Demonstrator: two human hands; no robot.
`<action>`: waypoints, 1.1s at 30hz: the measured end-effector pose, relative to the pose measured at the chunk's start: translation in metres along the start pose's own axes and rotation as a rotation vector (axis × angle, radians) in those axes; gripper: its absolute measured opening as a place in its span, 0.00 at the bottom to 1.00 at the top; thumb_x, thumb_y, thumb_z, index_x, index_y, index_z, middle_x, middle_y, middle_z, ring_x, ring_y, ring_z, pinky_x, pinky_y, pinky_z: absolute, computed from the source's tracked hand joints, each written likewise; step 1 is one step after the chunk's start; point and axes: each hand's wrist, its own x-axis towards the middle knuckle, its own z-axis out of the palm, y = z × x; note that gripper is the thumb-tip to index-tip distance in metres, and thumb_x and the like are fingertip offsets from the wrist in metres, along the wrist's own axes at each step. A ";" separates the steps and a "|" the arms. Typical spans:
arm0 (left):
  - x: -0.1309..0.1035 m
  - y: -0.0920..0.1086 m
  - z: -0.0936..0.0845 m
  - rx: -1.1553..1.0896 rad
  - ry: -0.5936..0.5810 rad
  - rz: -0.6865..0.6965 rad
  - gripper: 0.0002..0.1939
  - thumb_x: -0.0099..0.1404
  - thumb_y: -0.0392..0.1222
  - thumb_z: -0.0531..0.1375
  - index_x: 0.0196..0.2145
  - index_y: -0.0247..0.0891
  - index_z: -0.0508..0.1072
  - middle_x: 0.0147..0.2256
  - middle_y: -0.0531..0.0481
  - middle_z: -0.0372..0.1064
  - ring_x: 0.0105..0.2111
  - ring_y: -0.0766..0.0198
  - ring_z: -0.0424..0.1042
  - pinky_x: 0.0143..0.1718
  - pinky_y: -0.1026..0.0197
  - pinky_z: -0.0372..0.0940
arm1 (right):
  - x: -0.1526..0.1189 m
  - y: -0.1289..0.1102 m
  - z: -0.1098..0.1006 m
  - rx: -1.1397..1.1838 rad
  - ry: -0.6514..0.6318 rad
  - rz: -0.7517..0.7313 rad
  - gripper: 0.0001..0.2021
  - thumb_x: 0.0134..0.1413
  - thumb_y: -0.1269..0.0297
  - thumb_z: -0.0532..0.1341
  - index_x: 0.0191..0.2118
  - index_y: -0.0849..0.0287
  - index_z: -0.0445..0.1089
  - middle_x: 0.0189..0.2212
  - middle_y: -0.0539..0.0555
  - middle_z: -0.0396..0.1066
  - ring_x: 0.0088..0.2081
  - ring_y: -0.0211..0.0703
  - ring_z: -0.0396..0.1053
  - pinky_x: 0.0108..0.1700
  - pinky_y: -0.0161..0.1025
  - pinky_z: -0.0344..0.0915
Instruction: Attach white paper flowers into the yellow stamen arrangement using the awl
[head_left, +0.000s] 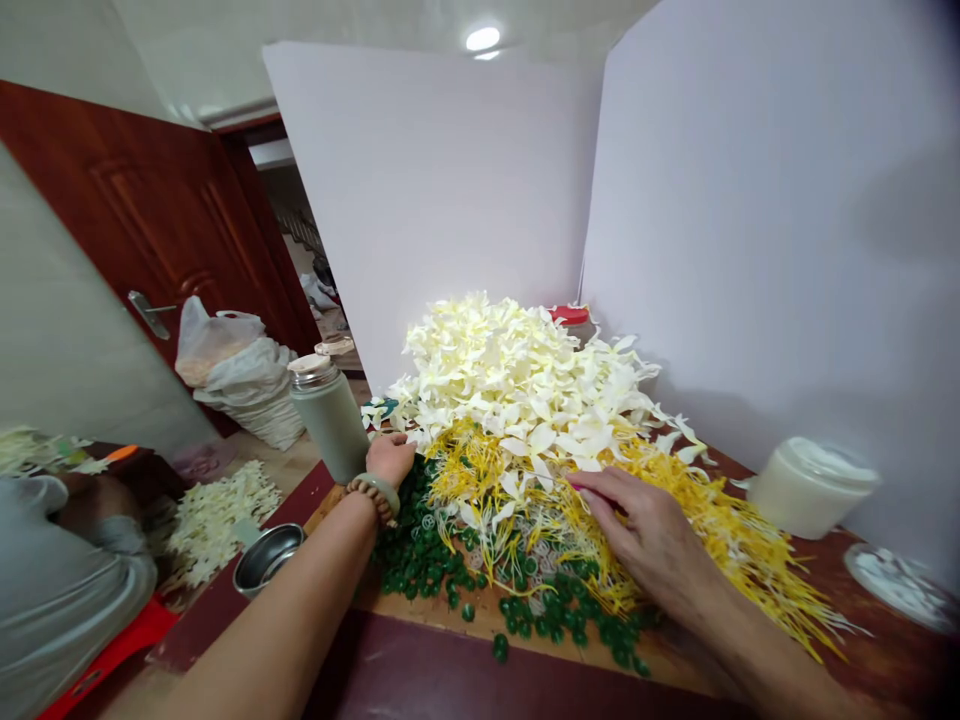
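My left hand [391,459], with a beaded bracelet and a bangle at the wrist, is at the left edge of the white petal pile [510,360], beside a grey-green bottle [330,420]. Its fingers are bent together; what they hold, if anything, is hidden. My right hand [637,515] pinches a thin pink tool [576,486] over yellow stamen-like strands [480,465]. Small green round pieces [427,565] and pale rings [541,550] lie in front on a wooden board [405,606].
A metal bowl [268,556] sits left of my left forearm. At the right are a white jar [814,485] and a clear dish [900,587]. White panels [450,200] stand behind. A seated person [67,590] is at far left, near plastic bags [240,375].
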 end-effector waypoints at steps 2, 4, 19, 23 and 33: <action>-0.004 -0.001 0.002 -0.026 -0.004 -0.007 0.10 0.52 0.44 0.61 0.21 0.34 0.68 0.20 0.54 0.65 0.23 0.67 0.64 0.28 0.61 0.59 | 0.000 0.000 0.000 0.011 -0.003 -0.003 0.14 0.57 0.65 0.49 0.43 0.56 0.69 0.32 0.53 0.69 0.31 0.41 0.67 0.36 0.40 0.63; -0.011 0.001 0.000 -0.066 -0.006 -0.002 0.11 0.46 0.43 0.64 0.17 0.35 0.67 0.17 0.55 0.62 0.22 0.66 0.63 0.27 0.62 0.57 | -0.001 0.000 -0.001 0.019 0.010 -0.010 0.14 0.57 0.65 0.49 0.42 0.57 0.70 0.32 0.54 0.70 0.32 0.41 0.67 0.36 0.41 0.63; -0.119 0.062 0.018 -0.485 -0.509 0.008 0.10 0.47 0.41 0.64 0.22 0.34 0.66 0.17 0.56 0.61 0.18 0.73 0.57 0.21 0.69 0.52 | -0.006 -0.019 -0.003 0.141 0.144 -0.171 0.12 0.55 0.71 0.52 0.41 0.59 0.70 0.30 0.53 0.69 0.31 0.37 0.66 0.34 0.36 0.63; -0.120 0.058 0.019 -0.428 -0.621 0.007 0.09 0.50 0.42 0.63 0.24 0.32 0.73 0.21 0.52 0.66 0.22 0.72 0.59 0.23 0.68 0.53 | -0.006 -0.018 -0.002 0.139 0.127 -0.171 0.12 0.55 0.72 0.52 0.42 0.58 0.70 0.28 0.51 0.68 0.30 0.36 0.65 0.33 0.35 0.62; -0.114 0.047 0.001 -0.477 -0.610 0.024 0.08 0.51 0.43 0.63 0.29 0.36 0.77 0.31 0.50 0.73 0.34 0.67 0.65 0.39 0.66 0.57 | -0.004 -0.015 0.002 0.102 0.124 -0.183 0.12 0.55 0.72 0.52 0.42 0.61 0.70 0.27 0.53 0.67 0.29 0.36 0.63 0.32 0.35 0.61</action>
